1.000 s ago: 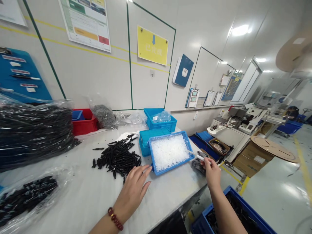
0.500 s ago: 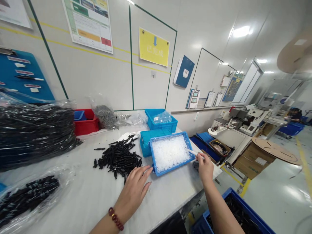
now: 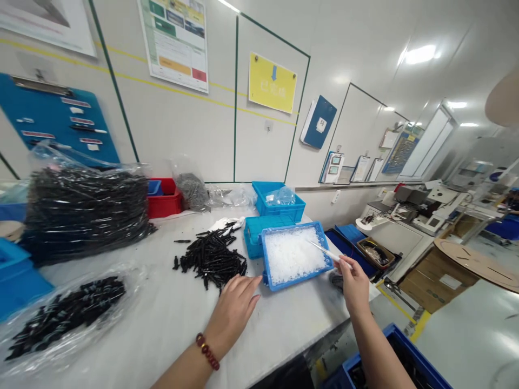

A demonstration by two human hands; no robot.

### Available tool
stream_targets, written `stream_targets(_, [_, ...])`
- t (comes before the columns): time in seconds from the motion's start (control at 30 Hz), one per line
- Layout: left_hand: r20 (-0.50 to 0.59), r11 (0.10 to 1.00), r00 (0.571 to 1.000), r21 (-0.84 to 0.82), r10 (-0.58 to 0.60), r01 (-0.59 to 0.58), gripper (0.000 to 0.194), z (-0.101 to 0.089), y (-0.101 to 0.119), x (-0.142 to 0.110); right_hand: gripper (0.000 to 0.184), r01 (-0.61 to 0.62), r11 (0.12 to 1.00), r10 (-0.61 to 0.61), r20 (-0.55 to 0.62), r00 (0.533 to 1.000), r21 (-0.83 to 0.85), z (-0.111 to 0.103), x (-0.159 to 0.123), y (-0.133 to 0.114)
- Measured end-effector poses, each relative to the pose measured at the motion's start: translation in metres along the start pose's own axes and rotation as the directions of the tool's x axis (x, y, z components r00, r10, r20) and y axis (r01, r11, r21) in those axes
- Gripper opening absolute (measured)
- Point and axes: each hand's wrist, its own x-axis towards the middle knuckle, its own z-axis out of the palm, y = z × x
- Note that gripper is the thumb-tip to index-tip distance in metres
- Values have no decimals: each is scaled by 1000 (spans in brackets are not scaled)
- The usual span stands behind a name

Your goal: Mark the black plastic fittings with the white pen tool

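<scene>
Blue board: on the far-left wall, a blue board point(image 3: 57, 119) carries white labels and dark strips; the labels are too small to read.
Bagged stock: a clear bag of black rod-like parts point(image 3: 85, 208) lies at the left of the desk point(image 3: 162, 319), and a second, flatter bag point(image 3: 65, 316) lies nearer.
Far bins: a red bin point(image 3: 164, 202) stands at the far edge of the desk, and a blue bin point(image 3: 279, 201) with clear plastic in it stands further right.
Loose parts: a heap of black parts point(image 3: 213, 258) lies on the bare desk, just left of the tray.
Left hand: the left hand point(image 3: 233, 313) lies on the desk with its fingers loosely spread and empty, the fingertips just beside the tray's near corner. A red bead bracelet point(image 3: 207, 351) circles the wrist.
Tray: a blue tray point(image 3: 302, 278) full of clear-white granules point(image 3: 290, 254) sits on the desk, its far edge against a blue crate point(image 3: 255, 237).
Right hand: the right hand point(image 3: 356, 286) pinches a white stick point(image 3: 330, 254) between thumb and fingers, its tip reaching over the granules.
Writing: a yellow sign point(image 3: 272, 82) shows a blue down arrow above characters that seem to read 已完成, "completed".
</scene>
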Motion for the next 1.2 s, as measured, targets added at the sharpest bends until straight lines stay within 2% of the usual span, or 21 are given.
stream_targets(0.1, [-34,999,999,25,-30,31,24,-2,-1,1,47,-107,987,87,160,983,122,5,-15,-2])
stream_targets(0.2, [-41,997,998,50,-52,54,24,-5,0,2,47,-252,948,174,347,921,193,11,-36,-3])
stream_targets(0.27, [-26,997,999,51,-48,49,25,-6,1,2,46,-280,947,189,431,882,159,16,-48,-5])
stream_targets(0.37, [14,1000,1000,19,-23,23,22,-5,1,2,47,-249,966,183,508,842,64,20,-59,-12])
stream_targets(0.43, [32,1000,999,-18,-10,11,19,-4,1,2,48,-200,980,167,528,832,6,21,-61,-19])
stream_targets(0.6, [80,1000,996,-13,29,-28,29,-2,2,1,47,-94,994,111,564,818,-60,23,-60,-27])
stream_targets(0.83, [79,996,993,-8,92,-92,29,-1,7,0,39,-11,999,38,595,803,-50,40,-75,-29])
stream_targets(1.03, [109,994,988,3,106,-107,26,0,11,-1,40,-64,998,43,619,784,12,56,-92,-23])
stream_targets(1.2, [91,996,992,-31,88,-86,27,-8,13,3,41,-139,989,76,597,798,59,50,-92,-21])
